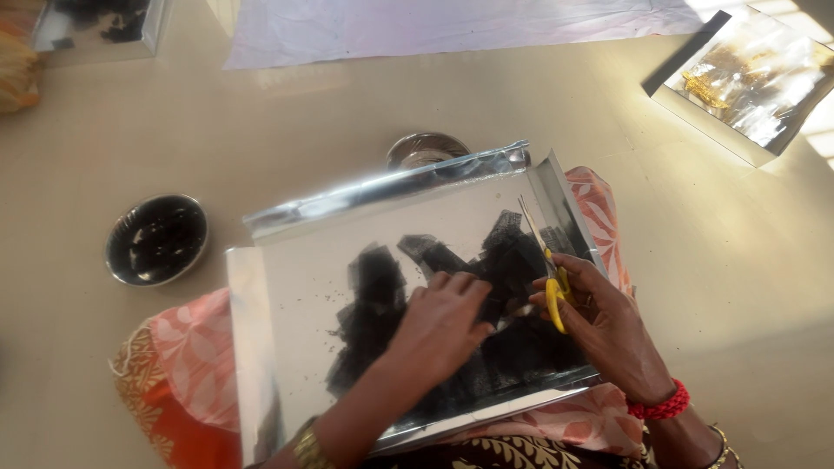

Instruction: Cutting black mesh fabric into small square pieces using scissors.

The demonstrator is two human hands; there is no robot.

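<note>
Head view: at the top right, on the pale floor (pixel 452 104), lies a flat rectangular box (pixel 743 82) with a dark rim and a clear, shiny cover; gold-coloured pieces show through it. At the top left stands a second shiny tray (pixel 100 26) with dark bits in it, cut by the frame edge. A white sheet (pixel 434 26) lies along the top.

A large rectangular metal tray (pixel 295 287) rests on the person's lap, over an orange and pink patterned cloth (pixel 187 365). A heap of black material (pixel 512 260) spreads across the tray's middle and right.

The right hand (pixel 599 326) is closed around the yellow handles of the scissors (pixel 547 260). Their long axis runs steeply, handles low near the palm, blades pointing up and slightly left over the black heap; the blades look nearly together. The left hand (pixel 443 326) lies on the black material with fingers curled down, pressing it; whether it pinches a piece I cannot tell.

On the floor, 2 round metal bowls: one (pixel 156 239) left of the tray with dark contents, one (pixel 426 149) just behind the tray's far rim.
</note>
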